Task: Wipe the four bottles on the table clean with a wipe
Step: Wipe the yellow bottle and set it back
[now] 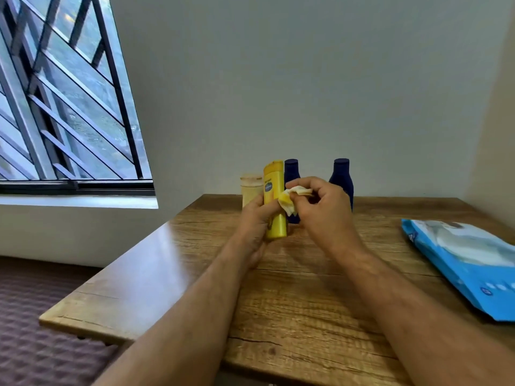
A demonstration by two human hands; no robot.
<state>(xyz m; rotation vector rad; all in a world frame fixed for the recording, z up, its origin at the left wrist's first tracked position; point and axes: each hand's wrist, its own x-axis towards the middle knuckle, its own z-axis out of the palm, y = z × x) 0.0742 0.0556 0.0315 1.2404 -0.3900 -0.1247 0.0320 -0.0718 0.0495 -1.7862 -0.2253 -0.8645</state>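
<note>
A yellow bottle (274, 199) is gripped upright by the left hand (255, 218), fingers curled round its lower half, above the far middle of a wooden table (292, 296). A crumpled wipe (292, 199) is pinched by the right hand (323, 210) and held against the bottle's right side. A cream bottle (250, 189) is seen just left of it at the far edge, one blue bottle (291, 174) close behind it, and a second blue bottle (342, 176) further right, partly hidden by the right hand. A blue wipe pack (459, 263) lies flat at the right edge. The tabletop is grained and glossy at its left side. A plain grey wall (306, 79) is seen behind, a barred window (64, 93) at the far left, and patterned flooring (33, 316) at the near left.
</note>
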